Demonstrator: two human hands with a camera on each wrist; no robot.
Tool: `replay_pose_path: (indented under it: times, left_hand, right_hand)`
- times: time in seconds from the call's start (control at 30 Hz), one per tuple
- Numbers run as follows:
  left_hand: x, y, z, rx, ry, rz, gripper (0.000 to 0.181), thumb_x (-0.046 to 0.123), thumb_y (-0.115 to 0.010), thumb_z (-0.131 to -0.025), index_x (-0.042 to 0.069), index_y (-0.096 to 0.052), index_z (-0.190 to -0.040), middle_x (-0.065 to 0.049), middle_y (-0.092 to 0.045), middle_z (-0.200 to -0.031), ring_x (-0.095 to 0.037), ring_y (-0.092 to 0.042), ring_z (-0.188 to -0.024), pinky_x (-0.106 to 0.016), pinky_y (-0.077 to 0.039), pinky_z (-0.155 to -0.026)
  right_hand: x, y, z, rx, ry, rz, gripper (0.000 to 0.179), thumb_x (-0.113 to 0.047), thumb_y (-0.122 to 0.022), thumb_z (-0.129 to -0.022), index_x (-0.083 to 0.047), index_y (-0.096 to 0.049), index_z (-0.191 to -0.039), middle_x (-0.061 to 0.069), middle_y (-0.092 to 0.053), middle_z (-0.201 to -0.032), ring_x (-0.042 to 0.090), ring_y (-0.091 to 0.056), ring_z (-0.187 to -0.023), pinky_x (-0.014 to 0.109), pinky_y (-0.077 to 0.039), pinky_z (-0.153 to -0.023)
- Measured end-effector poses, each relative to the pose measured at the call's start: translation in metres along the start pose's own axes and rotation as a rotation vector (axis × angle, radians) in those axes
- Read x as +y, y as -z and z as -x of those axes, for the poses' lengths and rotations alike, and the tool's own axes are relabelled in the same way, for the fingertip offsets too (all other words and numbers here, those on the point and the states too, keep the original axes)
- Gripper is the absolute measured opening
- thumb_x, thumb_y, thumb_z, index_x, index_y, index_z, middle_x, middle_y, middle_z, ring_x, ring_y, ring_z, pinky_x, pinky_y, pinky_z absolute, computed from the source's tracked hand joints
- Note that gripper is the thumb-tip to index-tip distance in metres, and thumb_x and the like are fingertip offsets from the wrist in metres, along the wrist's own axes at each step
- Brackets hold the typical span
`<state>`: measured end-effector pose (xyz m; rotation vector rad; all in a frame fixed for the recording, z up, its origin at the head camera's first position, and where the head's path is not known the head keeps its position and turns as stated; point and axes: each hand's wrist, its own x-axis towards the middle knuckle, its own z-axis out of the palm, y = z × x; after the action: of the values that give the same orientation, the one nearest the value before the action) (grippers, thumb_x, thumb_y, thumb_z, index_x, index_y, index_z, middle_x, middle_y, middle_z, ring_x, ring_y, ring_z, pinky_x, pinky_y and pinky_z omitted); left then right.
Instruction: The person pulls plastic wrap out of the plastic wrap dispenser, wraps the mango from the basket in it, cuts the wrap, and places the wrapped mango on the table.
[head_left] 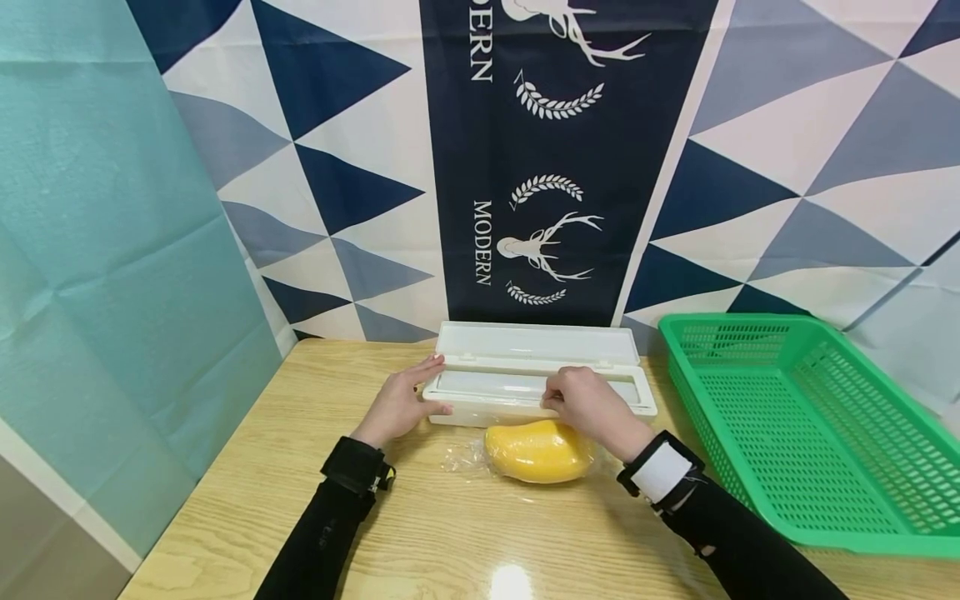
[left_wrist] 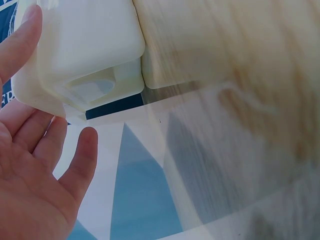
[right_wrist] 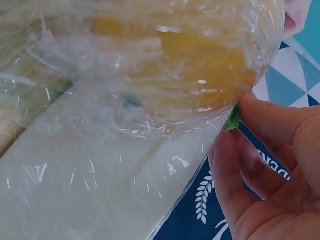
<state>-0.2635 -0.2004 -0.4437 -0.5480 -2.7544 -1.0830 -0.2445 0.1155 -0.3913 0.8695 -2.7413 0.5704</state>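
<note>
Your left hand (head_left: 399,406) rests flat, fingers straight, against the dispenser's (head_left: 534,375) end; your right hand (head_left: 592,408) pinches the film (right_wrist: 115,165) above the wrapped mango (head_left: 537,451).

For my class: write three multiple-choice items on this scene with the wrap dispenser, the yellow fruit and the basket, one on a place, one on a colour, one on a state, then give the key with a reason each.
1. Where does the yellow fruit lie?
A. in the basket
B. on the table, on the person's side of the white dispenser box
C. inside the box

2. What colour is the basket?
A. green
B. red
C. white

3. How is the lid of the dispenser box?
A. shut
B. taken off and laid in the basket
C. open, standing back towards the wall

Key: 1 B, the head view shows it wrapped in clear film on the wooden table, near the right hand. 2 A, the mesh walls are green. 3 C, the lid stands raised behind the tray, while the left hand touches the box's end.
</note>
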Motion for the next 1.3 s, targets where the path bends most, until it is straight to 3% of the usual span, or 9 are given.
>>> replay_pose_path:
  times: [1.3]
  left_hand:
    - [0.0,0.0,0.0,-0.004,-0.009,-0.003,0.077,0.033,-0.085,-0.078,0.009,-0.053,-0.144,0.005,-0.039,-0.154,-0.015,-0.035,-0.143,-0.039,-0.031,-0.115]
  right_hand:
    - [0.01,0.006,0.012,0.033,-0.02,0.012,0.015,-0.007,-0.079,-0.085,-0.014,-0.071,-0.074,-0.006,-0.06,-0.072,0.011,-0.056,-0.067,0.033,-0.054,-0.068]
